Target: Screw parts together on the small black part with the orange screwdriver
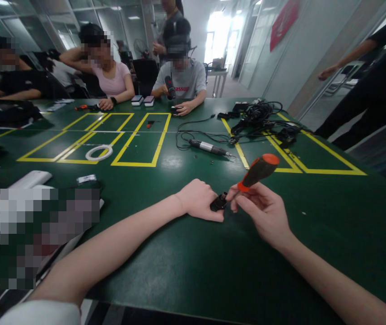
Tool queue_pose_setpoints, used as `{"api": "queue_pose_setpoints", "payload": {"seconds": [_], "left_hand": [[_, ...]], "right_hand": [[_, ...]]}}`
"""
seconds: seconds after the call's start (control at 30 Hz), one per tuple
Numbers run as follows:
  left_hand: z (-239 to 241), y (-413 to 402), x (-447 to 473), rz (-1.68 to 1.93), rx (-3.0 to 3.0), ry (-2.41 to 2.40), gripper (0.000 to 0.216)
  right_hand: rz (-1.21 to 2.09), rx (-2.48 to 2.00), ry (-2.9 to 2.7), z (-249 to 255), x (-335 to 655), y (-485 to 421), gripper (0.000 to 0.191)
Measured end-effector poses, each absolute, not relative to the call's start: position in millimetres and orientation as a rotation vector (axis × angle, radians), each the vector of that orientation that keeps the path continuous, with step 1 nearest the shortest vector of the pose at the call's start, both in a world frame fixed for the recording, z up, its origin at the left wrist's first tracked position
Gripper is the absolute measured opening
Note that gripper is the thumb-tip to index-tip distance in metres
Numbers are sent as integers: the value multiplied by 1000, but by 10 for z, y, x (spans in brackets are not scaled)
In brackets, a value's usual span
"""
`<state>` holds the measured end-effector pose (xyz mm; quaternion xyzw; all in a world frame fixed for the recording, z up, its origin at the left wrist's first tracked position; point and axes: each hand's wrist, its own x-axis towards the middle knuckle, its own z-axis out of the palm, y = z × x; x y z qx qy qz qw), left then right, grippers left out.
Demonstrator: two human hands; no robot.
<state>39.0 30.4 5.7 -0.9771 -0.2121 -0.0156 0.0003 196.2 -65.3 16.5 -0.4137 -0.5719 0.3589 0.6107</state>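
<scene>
Green table (pixel 165 266). Left hand (pixel 199 201), near centre: closed. Right hand (pixel 267 212), right of it: fingers pinched. Orange-and-black screwdriver (pixel 259 171): gripped by right hand below the handle, leaning right; shaft best kept aligned. Black cylindrical part (pixel 217 204): in left grip, best held firmly; tip contact unclear.

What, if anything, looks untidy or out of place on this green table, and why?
The black cables lie in a tangled heap across the yellow lines, rather than coiled neatly. No spill is visible.
</scene>
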Motion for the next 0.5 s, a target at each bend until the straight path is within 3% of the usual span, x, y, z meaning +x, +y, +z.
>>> {"api": "queue_pose_setpoints", "payload": {"seconds": [0.5], "left_hand": [[63, 302, 387, -40, -3064, -667, 51]], "right_hand": [[857, -949, -1300, 163, 1956, -636, 30]]}}
